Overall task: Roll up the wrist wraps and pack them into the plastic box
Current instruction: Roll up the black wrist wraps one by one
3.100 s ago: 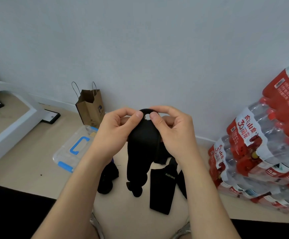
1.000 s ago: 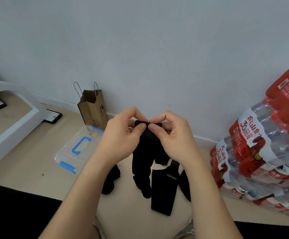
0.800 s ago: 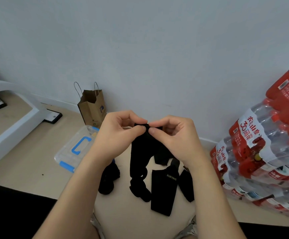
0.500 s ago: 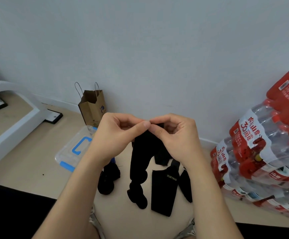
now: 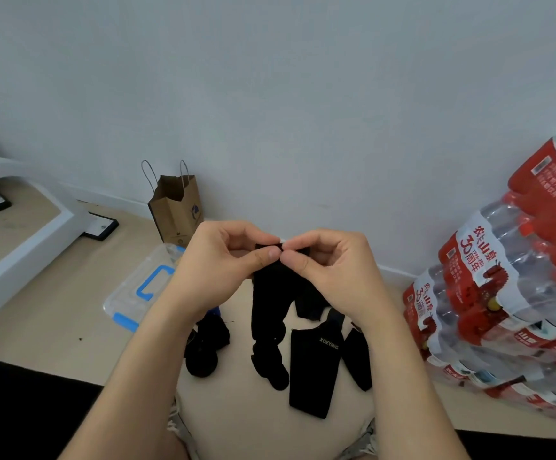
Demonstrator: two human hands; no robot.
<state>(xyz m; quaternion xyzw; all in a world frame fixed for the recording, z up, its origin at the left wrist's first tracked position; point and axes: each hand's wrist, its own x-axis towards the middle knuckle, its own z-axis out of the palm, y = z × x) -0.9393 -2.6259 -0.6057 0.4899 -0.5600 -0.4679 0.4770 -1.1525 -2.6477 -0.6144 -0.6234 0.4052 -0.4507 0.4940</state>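
A black wrist wrap (image 5: pixel 270 303) hangs from its top edge, pinched between thumb and forefinger of both the left hand (image 5: pixel 223 270) and the right hand (image 5: pixel 333 273). A flat wrap marked XUEYING (image 5: pixel 313 370) lies below. The clear plastic box (image 5: pixel 137 293) sits to the left, partly behind the left hand, near a paper bag (image 5: pixel 177 210).

"XUEYING" in pale letters on a flat black wrist wrap (image 5: pixel 314 366), "农夫山泉" and "30周年" on red-labelled water bottle packs (image 5: pixel 479 257)
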